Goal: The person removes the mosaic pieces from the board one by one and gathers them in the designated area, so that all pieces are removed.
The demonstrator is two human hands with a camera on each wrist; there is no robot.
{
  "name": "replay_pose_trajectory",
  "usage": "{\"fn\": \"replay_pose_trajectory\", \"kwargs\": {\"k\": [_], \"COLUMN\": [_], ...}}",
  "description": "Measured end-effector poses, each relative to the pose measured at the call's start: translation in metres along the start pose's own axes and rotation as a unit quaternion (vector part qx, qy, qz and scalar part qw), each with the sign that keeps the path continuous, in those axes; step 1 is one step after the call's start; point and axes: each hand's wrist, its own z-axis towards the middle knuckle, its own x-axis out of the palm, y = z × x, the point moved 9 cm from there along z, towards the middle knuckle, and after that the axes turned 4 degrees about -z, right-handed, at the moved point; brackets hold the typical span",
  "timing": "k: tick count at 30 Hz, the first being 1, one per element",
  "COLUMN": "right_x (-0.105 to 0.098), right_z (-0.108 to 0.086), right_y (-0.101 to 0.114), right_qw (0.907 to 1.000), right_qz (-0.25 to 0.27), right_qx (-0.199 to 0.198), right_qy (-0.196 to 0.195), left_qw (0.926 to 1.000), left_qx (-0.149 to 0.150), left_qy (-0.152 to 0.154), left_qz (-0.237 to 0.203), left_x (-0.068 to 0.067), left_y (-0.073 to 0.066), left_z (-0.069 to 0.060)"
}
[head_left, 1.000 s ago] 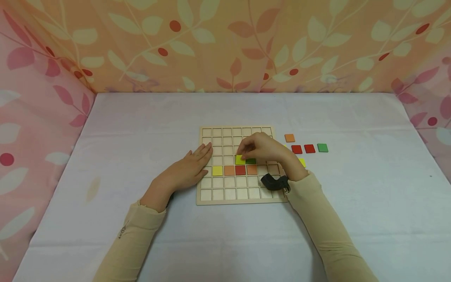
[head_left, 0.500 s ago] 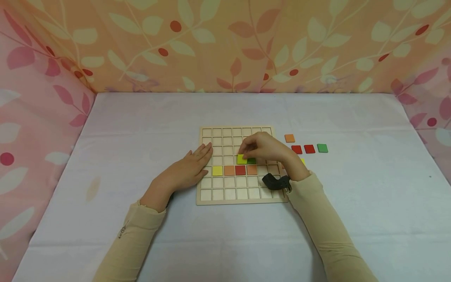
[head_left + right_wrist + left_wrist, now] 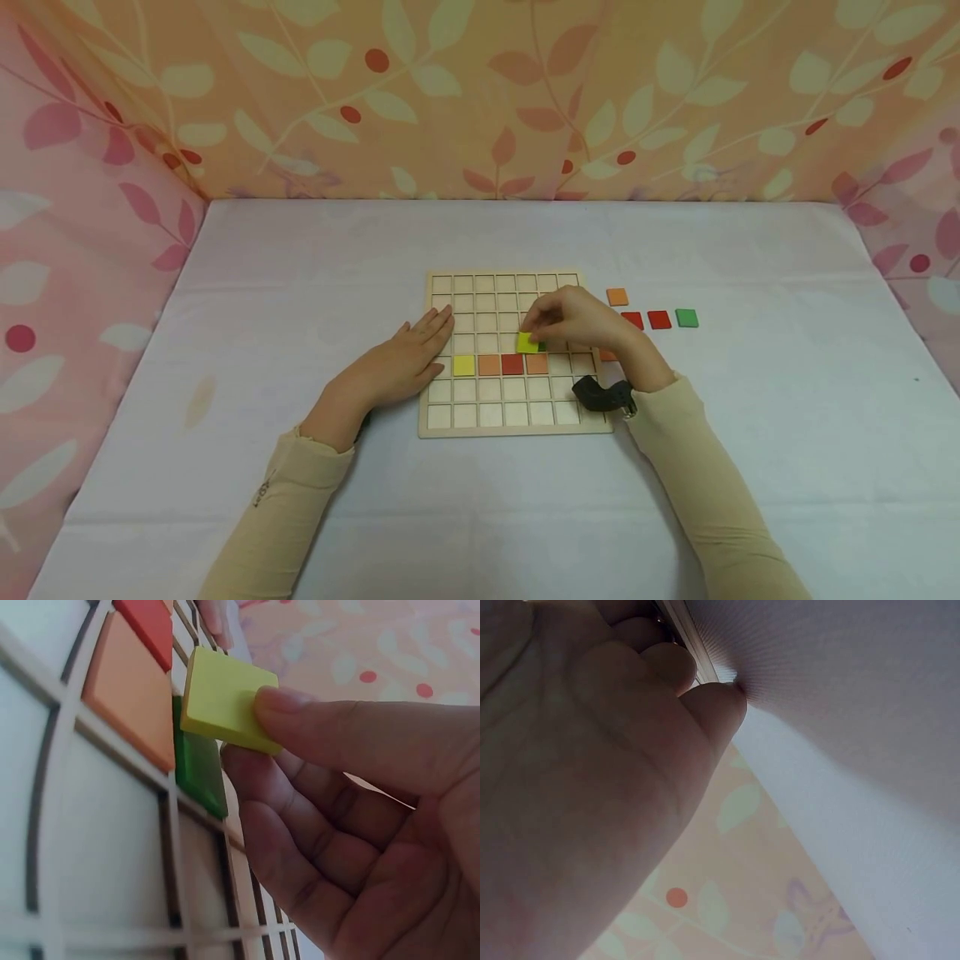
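My right hand [image 3: 576, 323] pinches a yellow square tile [image 3: 229, 701] between thumb and fingers, above a wooden grid board [image 3: 490, 415]. In the right wrist view the tile is tilted and partly covers a green tile [image 3: 202, 776] lying in the grid. One row nearer to me lie a yellow tile [image 3: 464, 365], an orange tile [image 3: 489, 365], a red tile [image 3: 513, 364] and a second orange tile [image 3: 537, 364], side by side. With fingers straight, my left hand [image 3: 401, 362] rests on the board's left edge; the left wrist view shows its fingertips touching the cloth and board edge.
Right of the board, loose tiles lie on the white cloth [image 3: 780, 400]: an orange one [image 3: 617, 297], red ones [image 3: 660, 320] and a green one [image 3: 687, 317]. My right forearm partly hides another orange tile [image 3: 607, 355]. Patterned curtains [image 3: 480, 100] stand behind and at both sides.
My right hand has moved a little to the right with the yellow tile, which now covers more of the green tile. The left hand has stayed in place on the board's edge.
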Motion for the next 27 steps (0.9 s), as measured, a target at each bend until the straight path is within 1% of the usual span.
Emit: {"fn": "replay_pose_trajectory", "kwargs": {"k": [7,15,20,27], "right_x": [-0.006,-0.01,-0.013,-0.021], "right_z": [-0.007,-0.017,-0.023,-0.033], "right_y": [-0.008,-0.017,-0.02,-0.027], "right_qw": [0.9998,0.9996,0.9994,0.9987], "right_qz": [-0.013,0.0,-0.008,-0.018], "right_qx": [0.004,0.029,0.034,0.045], "right_qy": [-0.011,-0.001,0.001,-0.014], "left_qw": [1.0,1.0,1.0,1.0], "left_qx": [0.0,0.001,-0.001,-0.003], "left_qy": [0.0,0.0,0.002,0.004], "left_qz": [0.0,0.0,-0.002,0.0], "left_x": [-0.001,-0.002,-0.002,-0.001], "left_y": [-0.001,-0.002,-0.002,-0.001], "left_z": [-0.001,-0.001,-0.001,-0.001]}}
